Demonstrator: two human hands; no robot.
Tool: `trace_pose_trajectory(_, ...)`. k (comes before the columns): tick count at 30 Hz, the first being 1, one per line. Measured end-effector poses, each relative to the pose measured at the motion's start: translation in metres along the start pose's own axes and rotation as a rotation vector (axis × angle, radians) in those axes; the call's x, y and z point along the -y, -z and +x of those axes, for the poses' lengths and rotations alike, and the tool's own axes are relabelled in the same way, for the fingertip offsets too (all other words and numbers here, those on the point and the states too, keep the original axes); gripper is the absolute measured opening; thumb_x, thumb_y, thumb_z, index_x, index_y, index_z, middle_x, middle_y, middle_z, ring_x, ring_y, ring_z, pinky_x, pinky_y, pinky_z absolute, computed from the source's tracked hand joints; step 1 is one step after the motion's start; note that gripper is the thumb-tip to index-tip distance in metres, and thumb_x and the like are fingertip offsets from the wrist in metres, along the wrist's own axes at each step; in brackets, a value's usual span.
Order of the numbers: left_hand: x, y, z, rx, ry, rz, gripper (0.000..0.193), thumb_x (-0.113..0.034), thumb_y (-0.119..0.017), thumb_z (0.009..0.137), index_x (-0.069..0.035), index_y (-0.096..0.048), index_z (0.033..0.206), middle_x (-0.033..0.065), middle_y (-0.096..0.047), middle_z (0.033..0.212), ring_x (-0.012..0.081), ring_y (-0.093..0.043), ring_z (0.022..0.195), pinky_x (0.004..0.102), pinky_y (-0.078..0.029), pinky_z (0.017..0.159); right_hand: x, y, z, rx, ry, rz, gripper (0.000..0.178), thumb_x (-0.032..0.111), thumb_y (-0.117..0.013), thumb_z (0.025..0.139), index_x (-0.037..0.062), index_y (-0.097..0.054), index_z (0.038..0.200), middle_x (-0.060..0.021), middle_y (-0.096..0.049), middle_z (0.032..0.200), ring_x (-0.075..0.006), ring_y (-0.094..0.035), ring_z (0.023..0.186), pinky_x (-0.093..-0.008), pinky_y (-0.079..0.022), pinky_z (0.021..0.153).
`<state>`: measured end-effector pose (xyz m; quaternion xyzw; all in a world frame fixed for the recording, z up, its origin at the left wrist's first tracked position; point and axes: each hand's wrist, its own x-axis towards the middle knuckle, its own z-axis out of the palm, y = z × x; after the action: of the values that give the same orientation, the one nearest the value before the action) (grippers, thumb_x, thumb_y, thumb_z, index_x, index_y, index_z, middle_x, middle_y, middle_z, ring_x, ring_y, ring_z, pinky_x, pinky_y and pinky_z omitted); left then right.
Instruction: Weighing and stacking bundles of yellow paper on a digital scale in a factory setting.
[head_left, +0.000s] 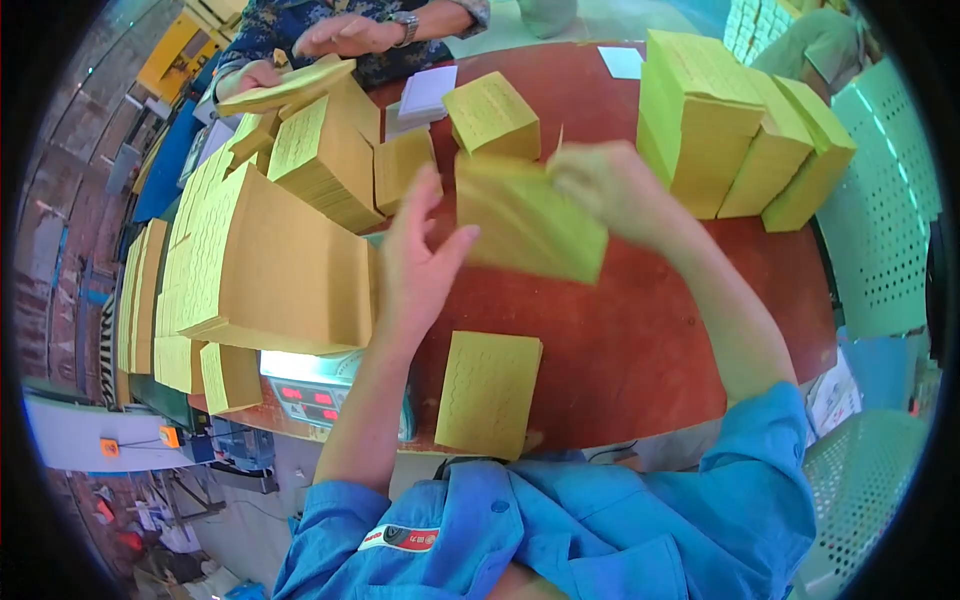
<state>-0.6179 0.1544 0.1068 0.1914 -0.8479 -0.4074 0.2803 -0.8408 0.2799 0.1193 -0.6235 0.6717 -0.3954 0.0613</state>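
My right hand (pixel 605 190) pinches the upper right corner of a thin yellow paper sheaf (pixel 530 220), which hangs tilted over the table and is blurred by motion. I cannot tell how many sheets it has. To its left, my left hand (pixel 425 250) is up with the fingers stretched and thumb apart, holding nothing. A low stack of yellow paper (pixel 490 390) with wavy marks lies at the table edge in front of me. Beside my left forearm, a large yellow paper stack (pixel 280 260) rests on a digital scale (pixel 315 395) with red figures lit.
Tall yellow paper stacks (pixel 700 120) stand at the right of the red table (pixel 640 330). A small yellow block (pixel 492 112) and white paper slips (pixel 428 92) are farther back. Across the table, a co-worker's hands (pixel 350 35) handle yellow paper. Perforated green chairs (pixel 890 190) flank the right side.
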Motion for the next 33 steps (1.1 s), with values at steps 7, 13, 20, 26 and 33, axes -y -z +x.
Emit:
trace_pose_trajectory(7,0.03,-0.017,-0.034,-0.131,0.411,-0.312,0.049,-0.012,-0.057,0.094,0.002,-0.042,0.139,0.0187,-0.052,0.132,0.0212,-0.055,0.114,0.0328,-0.046,0.097,-0.12,-0.037,0.145,-0.244,-0.686,0.851,0.026,0.016,-0.064,0.09,-0.0008,-0.062,0.109,-0.0086,-0.064,0.097,-0.0199,-0.062,0.085,-0.0346,-0.051,0.065)
trace_pose_trajectory(13,0.05,-0.004,-0.072,-0.176,0.562,-0.314,0.042,-0.017,-0.055,0.096,-0.002,-0.048,0.135,0.0159,-0.06,0.12,0.0176,-0.057,0.109,0.0316,-0.046,0.095,-0.161,-0.084,0.177,-0.277,-0.902,0.856,0.024,0.009,-0.068,0.086,-0.0023,-0.062,0.106,-0.0115,-0.063,0.1,-0.0244,-0.063,0.085,-0.0405,-0.054,0.061)
trace_pose_trajectory(20,0.053,-0.011,-0.045,-0.201,0.558,-0.392,0.041,-0.019,-0.056,0.096,0.002,-0.052,0.131,0.0143,-0.058,0.123,0.0192,-0.057,0.11,0.0319,-0.049,0.09,-0.19,-0.101,0.179,-0.256,-0.811,0.612,0.024,0.013,-0.072,0.081,-0.003,-0.068,0.098,-0.0119,-0.067,0.1,-0.023,-0.066,0.087,-0.0383,-0.056,0.07)
trace_pose_trajectory(26,0.09,-0.051,0.065,-0.285,0.513,-0.596,0.044,-0.021,-0.06,0.094,0.003,-0.053,0.13,0.011,-0.058,0.125,0.0206,-0.055,0.114,0.0323,-0.05,0.088,-0.202,-0.096,0.17,-0.209,-0.744,0.124,0.027,0.028,-0.071,0.079,0.0036,-0.073,0.092,-0.0135,-0.071,0.096,-0.0257,-0.069,0.089,-0.0381,-0.054,0.076)
trace_pose_trajectory(33,0.135,-0.067,0.129,-0.351,0.64,-0.568,0.041,-0.025,-0.063,0.091,-0.001,-0.058,0.125,0.0051,-0.063,0.106,0.0151,-0.058,0.092,0.0314,-0.051,0.072,-0.175,-0.077,0.15,-0.278,-0.639,0.332,0.018,0.013,-0.07,0.079,0.0013,-0.072,0.092,-0.0057,-0.068,0.08,-0.013,-0.064,0.072,-0.0272,-0.052,0.063)
